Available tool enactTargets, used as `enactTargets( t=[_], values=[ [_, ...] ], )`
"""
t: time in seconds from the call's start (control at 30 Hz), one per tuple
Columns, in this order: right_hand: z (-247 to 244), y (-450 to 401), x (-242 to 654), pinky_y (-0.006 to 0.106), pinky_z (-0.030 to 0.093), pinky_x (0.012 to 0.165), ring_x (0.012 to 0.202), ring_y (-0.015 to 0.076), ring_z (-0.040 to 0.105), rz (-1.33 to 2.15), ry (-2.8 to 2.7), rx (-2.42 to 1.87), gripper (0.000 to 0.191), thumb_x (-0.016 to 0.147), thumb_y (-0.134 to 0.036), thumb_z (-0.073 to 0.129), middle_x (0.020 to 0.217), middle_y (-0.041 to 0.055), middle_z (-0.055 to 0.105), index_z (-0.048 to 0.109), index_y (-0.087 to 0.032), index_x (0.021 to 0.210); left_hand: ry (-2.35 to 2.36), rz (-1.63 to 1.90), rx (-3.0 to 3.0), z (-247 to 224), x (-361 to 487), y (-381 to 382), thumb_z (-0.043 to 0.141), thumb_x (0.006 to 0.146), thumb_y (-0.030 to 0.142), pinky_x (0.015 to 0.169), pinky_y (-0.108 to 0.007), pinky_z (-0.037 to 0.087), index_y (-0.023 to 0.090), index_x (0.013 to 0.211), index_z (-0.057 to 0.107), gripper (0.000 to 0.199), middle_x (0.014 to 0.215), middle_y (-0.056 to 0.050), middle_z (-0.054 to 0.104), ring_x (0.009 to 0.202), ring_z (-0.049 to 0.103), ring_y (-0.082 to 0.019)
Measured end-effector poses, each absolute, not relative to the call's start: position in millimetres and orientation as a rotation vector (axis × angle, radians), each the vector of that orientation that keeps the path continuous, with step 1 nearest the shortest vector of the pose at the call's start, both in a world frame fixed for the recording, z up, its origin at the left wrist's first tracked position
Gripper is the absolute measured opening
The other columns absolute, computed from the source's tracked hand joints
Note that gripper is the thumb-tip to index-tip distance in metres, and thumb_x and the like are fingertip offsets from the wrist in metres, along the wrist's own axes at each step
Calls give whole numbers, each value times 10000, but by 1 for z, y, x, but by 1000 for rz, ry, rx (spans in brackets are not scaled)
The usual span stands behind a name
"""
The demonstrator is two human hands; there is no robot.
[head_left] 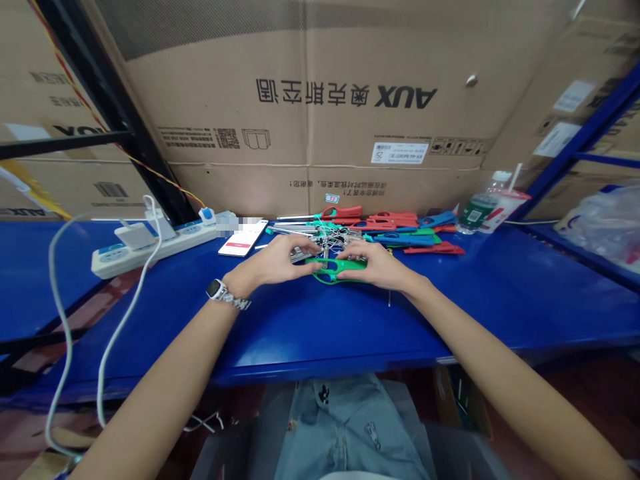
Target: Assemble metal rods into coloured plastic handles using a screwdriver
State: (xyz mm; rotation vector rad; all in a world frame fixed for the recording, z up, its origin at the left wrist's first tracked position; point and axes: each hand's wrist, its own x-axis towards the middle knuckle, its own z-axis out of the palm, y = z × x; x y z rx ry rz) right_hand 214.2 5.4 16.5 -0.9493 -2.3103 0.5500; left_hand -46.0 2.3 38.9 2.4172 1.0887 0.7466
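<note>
Carefully now: the left hand (pixel 280 261) and right hand (pixel 384 268) have their grip clamped on opposite ends of the green casing (pixel 350 274) – over the tabletop (pixel 320 333), beside the tangled wires (pixel 327 235). A snagged wire or uneven pinch could dislodge it – or spill any loose parts.

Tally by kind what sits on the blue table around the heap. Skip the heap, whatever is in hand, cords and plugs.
Phone: 1
Power strip: 1
Plastic bottle: 1
Drink cup: 1
Straw: 1
Total: 5
</note>
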Motion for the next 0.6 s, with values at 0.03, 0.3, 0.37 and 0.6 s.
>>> enactTargets(
  t=[0.03, 0.3, 0.37, 0.6],
  values=[
    [16, 6, 214, 402, 480, 878, 948, 233, 623, 538, -2335, -956, 277, 784, -319, 852, 946, 53, 690, 771, -214, 1027, 1103, 750, 2404, 41, -49, 3, 637, 822, 315, 878, -370, 519, 178, 1060, 752, 298, 1060, -89, 760, 973, 683, -238],
    [9, 11, 212, 381, 465, 867, 922, 220, 597, 494, -2457, -997, 301, 791, -338, 846, 957, 49, 645, 761, -213, 1051, 1137, 685, 2335, 38, -56, 12, 486, 781, 224, 850, -362, 505, 170, 957, 750, 322, 1011, -88, 768, 947, 681, -227],
    [8, 11, 212, 366, 463, 845, 911, 215, 591, 509, -2467, -1004, 305, 798, -345, 839, 951, 50, 641, 760, -212, 1060, 1127, 683, 2330, 33, -54, 13, 491, 793, 238, 828, -354, 504, 173, 958, 749, 313, 1001, -89, 767, 926, 680, -223],
    [6, 10, 213, 368, 466, 863, 941, 220, 599, 526, -2458, -1000, 354, 796, -397, 838, 985, 61, 662, 753, -208, 1083, 1103, 657, 2335, 28, -53, 14, 549, 776, 231, 793, -338, 507, 190, 958, 749, 273, 984, -82, 774, 891, 682, -214]
  ],
)
